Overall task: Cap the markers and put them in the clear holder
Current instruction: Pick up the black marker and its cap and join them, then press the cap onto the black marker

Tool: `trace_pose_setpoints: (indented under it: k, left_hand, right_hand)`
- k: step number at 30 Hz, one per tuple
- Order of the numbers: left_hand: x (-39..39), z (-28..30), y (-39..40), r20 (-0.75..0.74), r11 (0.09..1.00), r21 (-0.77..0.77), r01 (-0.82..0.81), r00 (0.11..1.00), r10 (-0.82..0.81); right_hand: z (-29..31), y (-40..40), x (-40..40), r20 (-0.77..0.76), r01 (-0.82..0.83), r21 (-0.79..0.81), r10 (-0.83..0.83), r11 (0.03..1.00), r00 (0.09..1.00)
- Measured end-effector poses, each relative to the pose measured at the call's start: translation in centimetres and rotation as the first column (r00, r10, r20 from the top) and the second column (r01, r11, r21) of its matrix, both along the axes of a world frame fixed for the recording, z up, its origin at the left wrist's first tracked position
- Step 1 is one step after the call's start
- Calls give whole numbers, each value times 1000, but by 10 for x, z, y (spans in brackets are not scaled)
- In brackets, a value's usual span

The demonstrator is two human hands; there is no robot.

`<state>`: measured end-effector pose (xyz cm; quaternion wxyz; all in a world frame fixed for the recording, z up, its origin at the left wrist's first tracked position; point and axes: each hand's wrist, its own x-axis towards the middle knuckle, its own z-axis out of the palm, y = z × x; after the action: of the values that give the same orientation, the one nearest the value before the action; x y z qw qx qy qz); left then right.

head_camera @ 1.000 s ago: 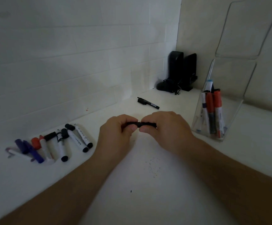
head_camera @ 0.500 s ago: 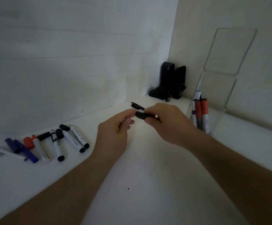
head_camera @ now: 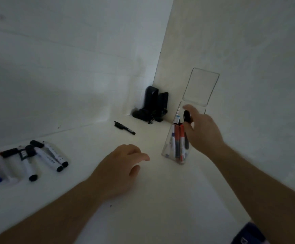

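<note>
The right hand (head_camera: 202, 132) reaches toward two o'clock, its grip pinching a black capped marker (head_camera: 187, 117) between thumb and curled fingers, the index finger stretched out above it. The marker stands nearly upright, its lower part hidden behind the hand, right at the open top of the clear holder (head_camera: 168, 147). Whether its tip is already inside the holder cannot be told.

The holder stands on the white desk (head_camera: 160, 199) at about one o'clock, its tall clear back panel leaning against the right wall. Inside stand several capped markers (head_camera: 178, 140), red and white among them, upright and packed close together.

The left hand (head_camera: 118, 171) hovers low over the desk near the centre, its grip loose and holding nothing, fingers gently curled and pointing toward three o'clock.

At about twelve o'clock, well apart from both hands, a slim black pen (head_camera: 124, 128) lies flat on the desk. Beyond it, in the corner of the walls, stands a dark black device (head_camera: 154, 104) with cables at its foot.

At nine o'clock a row of loose markers (head_camera: 37, 159) lies on the desk near the left wall: white barrels with black caps, then red and blue ones toward the frame edge, blurred there.
</note>
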<state>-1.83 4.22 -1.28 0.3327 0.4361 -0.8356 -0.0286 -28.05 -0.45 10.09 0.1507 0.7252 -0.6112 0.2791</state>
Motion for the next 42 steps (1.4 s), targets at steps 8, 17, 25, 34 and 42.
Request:
trace_pose_setpoints:
  k: [8,17,25,34,42]
  left_hand:
    - [5,-2,-4,-49,999,-32,-37,998,36]
    - [8,3,-9,-118,984,-27,-175,978,170]
    - [30,1,-31,-90,927,18,-375,923,375]
    - [31,-5,-36,-87,919,-32,-394,917,390]
    - [37,-5,-43,-121,881,102,-462,873,472]
  right_hand:
    - [-19,-1,-2,-156,64,32,-58,997,986]
    - [-26,-5,50,-222,-80,-217,31,973,975]
    - [-81,-89,154,145,-261,283,227,923,963]
    - [-110,-161,194,22,-36,469,29,882,999]
    - [-92,-91,158,311,-469,488,356,736,881]
